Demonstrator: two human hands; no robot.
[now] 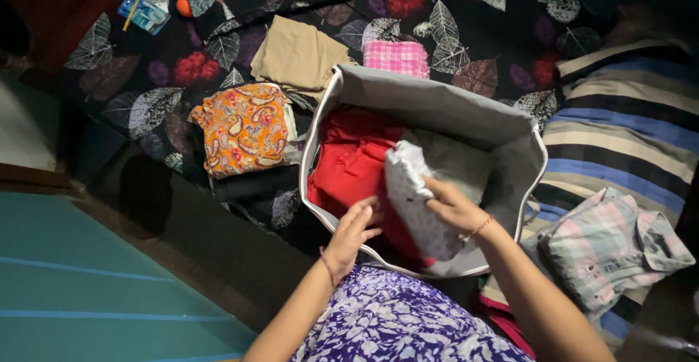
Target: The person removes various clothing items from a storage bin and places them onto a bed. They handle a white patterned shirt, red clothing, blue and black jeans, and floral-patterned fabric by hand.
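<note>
A grey fabric storage bag with white piping lies open on the bed. Inside it are red folded clothes and a grey garment. My right hand presses on a white patterned folded cloth standing inside the bag, fingers over its edge. At the bag's near rim my left hand touches the red clothes and the lower side of the white cloth, fingers spread.
Folded clothes lie on a dark leaf-print bedsheet: an orange paisley piece, a tan one, a pink checked one. A pale plaid shirt rests on a striped blanket at right. Teal floor at lower left.
</note>
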